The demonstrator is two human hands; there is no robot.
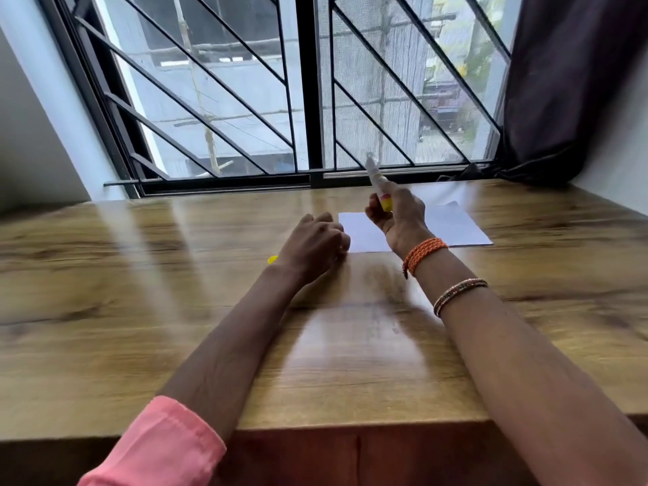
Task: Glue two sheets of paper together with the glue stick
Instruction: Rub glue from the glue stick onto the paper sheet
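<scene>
The right hand has its grip closed around the glue stick, raised above the paper on the desk. The left hand is curled, perhaps holding the yellow cap. Next the tip must lower onto the sheet.

You have the uncapped glue stick tilted upright above the white paper, lying flat.

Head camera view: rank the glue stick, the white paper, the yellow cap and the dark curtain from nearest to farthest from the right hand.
1. Glue stick: gripped in the right hand, pointing up.
2. White paper: on the table just beyond and below that hand.
3. Yellow cap: left, peeking out beside the left hand.
4. Dark curtain: far right, by the window.
</scene>
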